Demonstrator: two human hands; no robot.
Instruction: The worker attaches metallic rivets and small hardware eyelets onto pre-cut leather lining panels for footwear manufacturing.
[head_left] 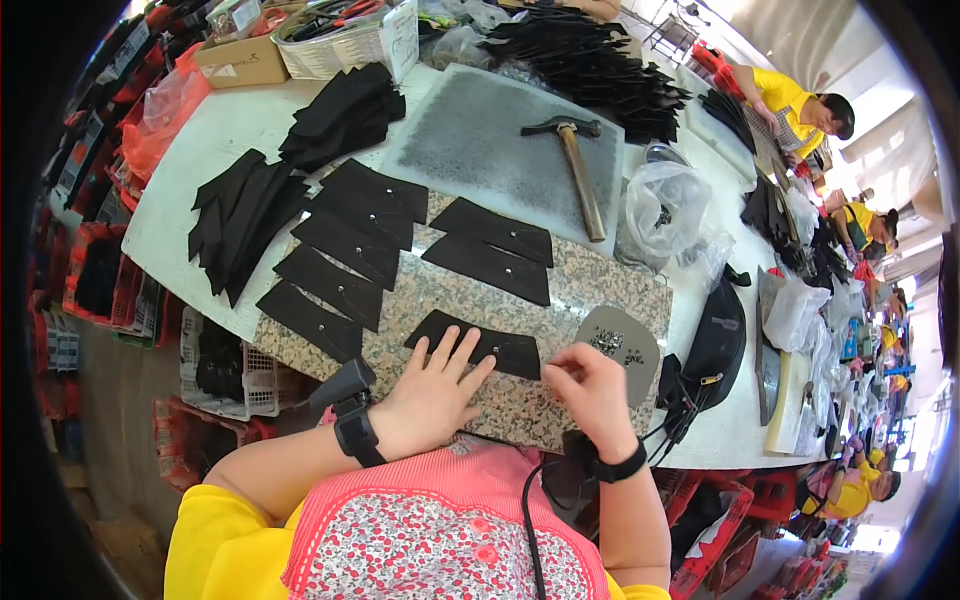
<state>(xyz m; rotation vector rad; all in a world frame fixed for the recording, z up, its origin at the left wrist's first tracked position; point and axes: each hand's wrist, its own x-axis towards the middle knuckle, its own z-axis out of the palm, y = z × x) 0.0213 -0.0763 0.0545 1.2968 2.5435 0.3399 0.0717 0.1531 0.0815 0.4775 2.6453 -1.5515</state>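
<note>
**Small fastener, easy to lose**

Workshop table with a granite slab, seen from the head camera. Left hand lies flat, fingers spread, pinning a black piece at the slab's near edge. Right hand has its fingers pinched together beside that piece; what they hold is too small to tell. Any slip of the pinch could drop it, and the piece could shift if the left hand lifts.

A flat black fabric piece, cut like a wide curved wedge, lies near the front edge of the speckled stone slab, its right end blunt and squared. A few tiny pale dots show on it. Fingers press its left half; its right end sits just beside pinched fingertips.
</note>
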